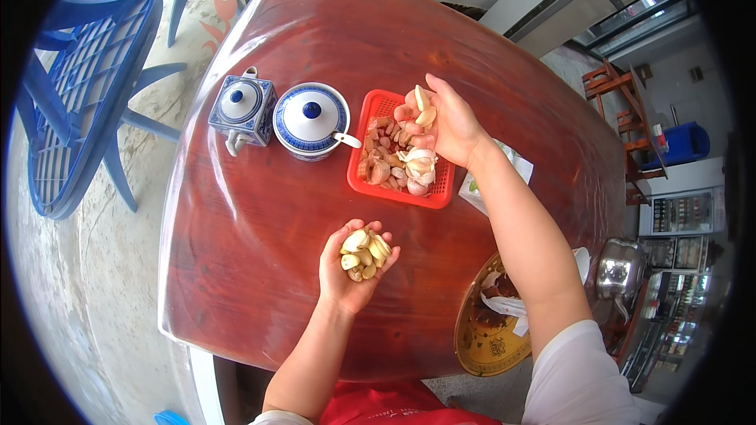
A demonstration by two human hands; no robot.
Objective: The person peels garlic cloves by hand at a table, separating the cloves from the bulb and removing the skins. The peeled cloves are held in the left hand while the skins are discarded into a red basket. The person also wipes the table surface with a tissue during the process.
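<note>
Cupped palm up above the near part of the wooden table, my left hand (353,271) holds a pile of peeled garlic cloves (365,252). My right hand (452,124) is over the right side of a red plastic basket (440,200), with a couple of peeled garlic cloves (424,113) resting on its fingers. Inside the basket lie many unpeeled garlic cloves (381,171) and a garlic bulb (420,162). Part of the basket's far right corner is hidden behind my right hand.
Left of the basket stand a blue-and-white lidded pot (307,124) with a white spoon and a square porcelain teapot (242,107). A tissue pack (520,165) lies partly behind my right forearm. A yellow tray (490,348) with scraps and a metal pot (619,265) are at the right.
</note>
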